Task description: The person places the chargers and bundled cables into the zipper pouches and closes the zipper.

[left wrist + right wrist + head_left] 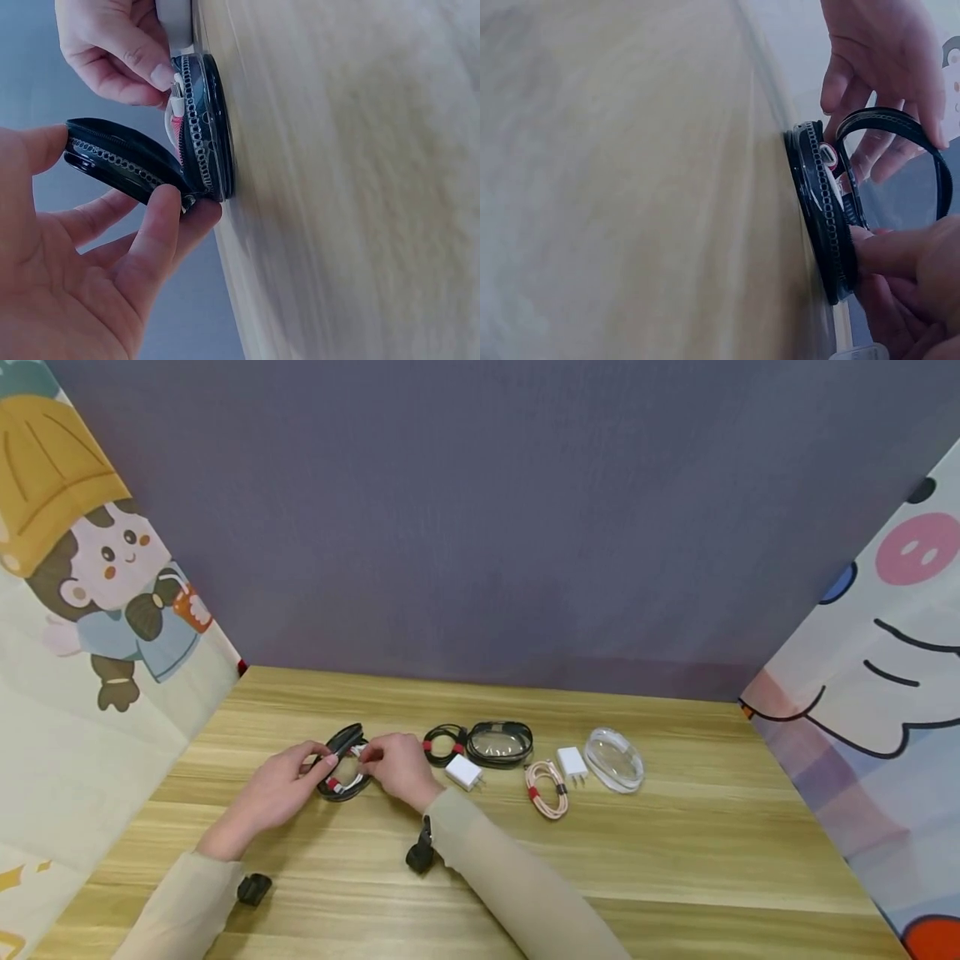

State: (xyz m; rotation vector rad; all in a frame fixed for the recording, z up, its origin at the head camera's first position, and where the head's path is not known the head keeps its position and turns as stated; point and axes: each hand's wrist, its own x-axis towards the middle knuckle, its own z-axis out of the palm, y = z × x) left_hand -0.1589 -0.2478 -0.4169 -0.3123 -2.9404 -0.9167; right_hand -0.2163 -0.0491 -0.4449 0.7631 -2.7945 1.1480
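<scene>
A round zippered pouch (331, 794) with black trim stands unzipped on the wooden table, its lid tilted up. My left hand (276, 787) holds the raised lid (112, 154) between thumb and fingers. Inside the pouch lies a coiled white cable (169, 124) with a red strap (177, 127); a metal plug end shows at the pouch's rim. The right hand (401, 768) reaches in from the right and pinches the white cable at that rim. In the right wrist view, its fingertips are partly hidden behind the pouch's edge (832, 247).
Right of the pouch lie a small black cable coil (427, 752), a larger black coil (498, 764) and a white charger (463, 772). Farther right are a pink cable (550, 808), another white charger (572, 762) and a white coil (633, 781). A grey partition (480, 527) stands behind the table (675, 877).
</scene>
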